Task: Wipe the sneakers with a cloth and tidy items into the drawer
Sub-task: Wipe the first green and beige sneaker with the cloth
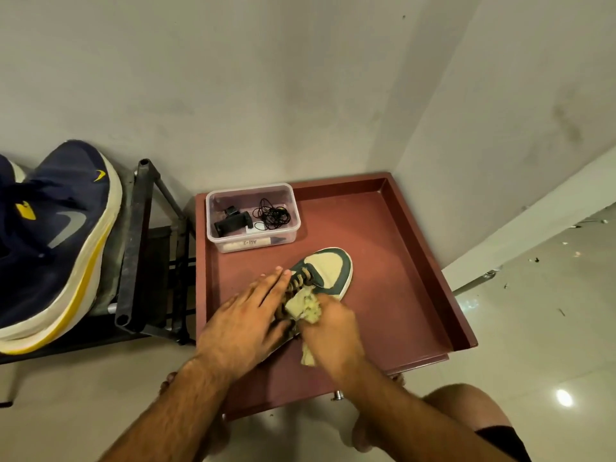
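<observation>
Sneaker point(328, 273) under flat left hand point(245, 323), cloth point(305, 306) (blurred, seemingly bunched) in right hand point(333, 331).

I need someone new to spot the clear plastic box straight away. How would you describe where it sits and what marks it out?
Start at the reddish-brown tray in the corner of the room. At its far left corner, beyond the green and cream sneaker being wiped, sits the clear plastic box. It is the only see-through container there, holding a small black gadget and a tangle of thin black cord.

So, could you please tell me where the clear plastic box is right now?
In the head view, the box sits in the far left corner of the red tray, just beyond the sneaker.
</observation>
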